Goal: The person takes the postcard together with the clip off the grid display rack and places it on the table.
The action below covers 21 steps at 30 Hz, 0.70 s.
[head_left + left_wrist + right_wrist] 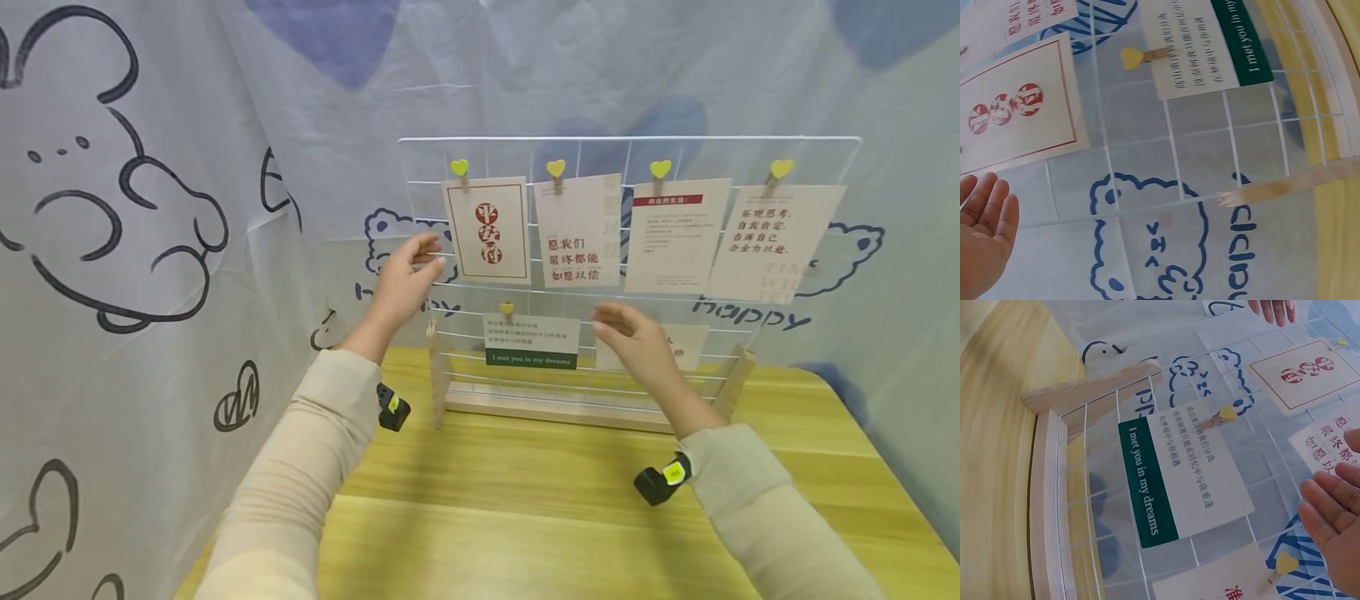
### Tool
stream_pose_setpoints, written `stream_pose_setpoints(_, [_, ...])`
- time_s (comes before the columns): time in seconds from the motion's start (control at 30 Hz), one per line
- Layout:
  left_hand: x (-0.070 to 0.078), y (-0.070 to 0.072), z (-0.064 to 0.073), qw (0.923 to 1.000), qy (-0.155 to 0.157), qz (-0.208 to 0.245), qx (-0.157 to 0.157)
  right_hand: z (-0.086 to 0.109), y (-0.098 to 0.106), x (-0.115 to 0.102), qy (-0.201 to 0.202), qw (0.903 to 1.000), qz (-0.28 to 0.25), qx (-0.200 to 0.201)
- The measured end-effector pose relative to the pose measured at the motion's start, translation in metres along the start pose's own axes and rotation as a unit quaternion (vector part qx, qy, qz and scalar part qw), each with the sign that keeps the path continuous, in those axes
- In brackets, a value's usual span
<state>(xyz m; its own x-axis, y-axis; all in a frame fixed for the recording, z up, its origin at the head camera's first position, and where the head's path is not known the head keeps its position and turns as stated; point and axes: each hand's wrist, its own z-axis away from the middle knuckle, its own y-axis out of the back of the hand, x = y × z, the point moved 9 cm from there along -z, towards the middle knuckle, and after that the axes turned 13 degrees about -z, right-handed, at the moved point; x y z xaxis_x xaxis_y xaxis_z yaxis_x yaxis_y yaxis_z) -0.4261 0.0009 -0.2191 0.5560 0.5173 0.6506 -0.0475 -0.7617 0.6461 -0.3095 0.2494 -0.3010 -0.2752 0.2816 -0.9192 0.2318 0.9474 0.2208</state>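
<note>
A white wire grid (630,139) on a wooden stand (555,408) holds several printed cards, with heart-topped clips (556,169) along the upper row. My left hand (405,279), fingers loosely bent and holding nothing, is at the grid's left side, beside the red-bordered card (491,229). In the left wrist view its fingertips lie just off that card's edge. My right hand (633,337) holds nothing, its fingers extended in the right wrist view. It partly covers a lower card (690,346). Left of it, the green-banded card (531,340) hangs from a yellow heart clip (507,308).
The stand is on a yellow wooden table (480,500). Behind and to the left hangs a white cloth (225,125) with cartoon drawings. Three more cards, including one with a red header (678,237), hang along the upper row. A small black camera (660,482) is on the right wrist.
</note>
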Motion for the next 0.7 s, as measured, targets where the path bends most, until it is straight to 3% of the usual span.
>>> stream_pose_setpoints(0.43, [0.023,0.012,-0.018,0.9999,-0.011,0.0,0.01,-0.016,-0.014,-0.01,-0.014,0.999,-0.039,-0.019])
stream_pose_setpoints(0.7, [0.025,0.016,-0.027,0.9994,0.011,0.026,0.021,-0.029,-0.024,-0.013,-0.011,0.9955,-0.093,-0.013])
